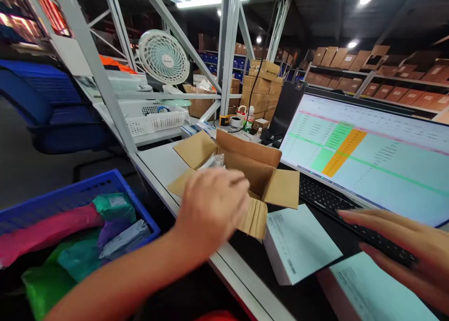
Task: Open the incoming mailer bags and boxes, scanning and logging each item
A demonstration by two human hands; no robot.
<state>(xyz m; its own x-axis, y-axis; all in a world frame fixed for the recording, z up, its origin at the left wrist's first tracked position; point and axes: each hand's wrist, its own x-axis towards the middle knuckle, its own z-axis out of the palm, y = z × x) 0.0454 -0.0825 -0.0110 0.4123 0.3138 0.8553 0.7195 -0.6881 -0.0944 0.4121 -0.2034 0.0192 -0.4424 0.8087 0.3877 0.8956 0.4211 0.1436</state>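
Observation:
My left hand [212, 208], blurred by motion, is over the near side of an open cardboard box [250, 155]. Its fingers curl down out of sight, so whether it holds anything cannot be told. Clear plastic packaging [218, 160] shows inside the box, whose flaps are spread outward. On the right, my right hand [410, 246] is open, fingers stretched out above the keyboard [324, 200] and a white box [380, 288]. Another white box [301, 241] with printed labels lies between the cardboard box and that one.
A monitor [372, 148] showing a spreadsheet stands behind the keyboard. A blue crate [115, 178] with colored plastic packages sits low at left. A grey metal post [229, 49], a white basket [157, 122] and a fan [164, 56] are beyond the box.

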